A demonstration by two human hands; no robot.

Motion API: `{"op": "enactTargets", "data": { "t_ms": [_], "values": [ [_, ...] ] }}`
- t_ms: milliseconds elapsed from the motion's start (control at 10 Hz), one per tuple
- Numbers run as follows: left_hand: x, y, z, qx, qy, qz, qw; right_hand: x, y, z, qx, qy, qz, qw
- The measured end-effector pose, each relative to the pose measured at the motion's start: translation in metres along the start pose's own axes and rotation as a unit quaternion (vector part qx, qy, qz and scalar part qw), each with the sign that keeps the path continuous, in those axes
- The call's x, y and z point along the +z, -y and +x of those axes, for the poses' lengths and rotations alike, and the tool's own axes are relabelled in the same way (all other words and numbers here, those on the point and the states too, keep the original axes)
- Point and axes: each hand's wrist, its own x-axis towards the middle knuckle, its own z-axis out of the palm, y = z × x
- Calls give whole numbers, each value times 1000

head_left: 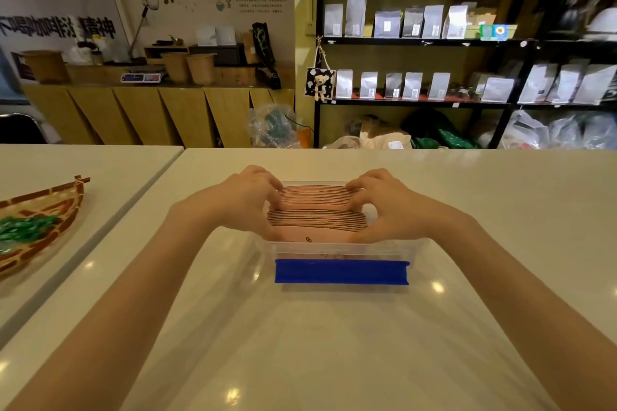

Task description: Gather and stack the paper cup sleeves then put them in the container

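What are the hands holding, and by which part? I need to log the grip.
Both hands hold the stack of pink cup sleeves by its ends: left hand on the left end, right hand on the right, over the clear container.

left hand point(248, 202): fingers curled, gripping | right hand point(384, 205): same | forearms outstretched

Pink cup sleeves point(319, 210) stand packed on edge inside the clear container point(344, 248).
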Motion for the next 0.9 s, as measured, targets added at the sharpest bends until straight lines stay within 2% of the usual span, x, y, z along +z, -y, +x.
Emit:
{"op": "enactTargets", "data": {
  "t_ms": [400,600,800,900],
  "values": [
    [-9,-2,-9,-1,-48,6,999,-11,4,-7,13,-16,44,999],
    [-6,-6,-8,-26,-58,35,997,-4,4,-6,-2,-60,43,997],
    [-7,-12,-12,-48,-19,47,998,-4,5,-10,-8,-55,52,997],
    [-17,-17,-22,-49,-64,9,997,-19,8,-20,-6,-95,99,990]
  ]
}}
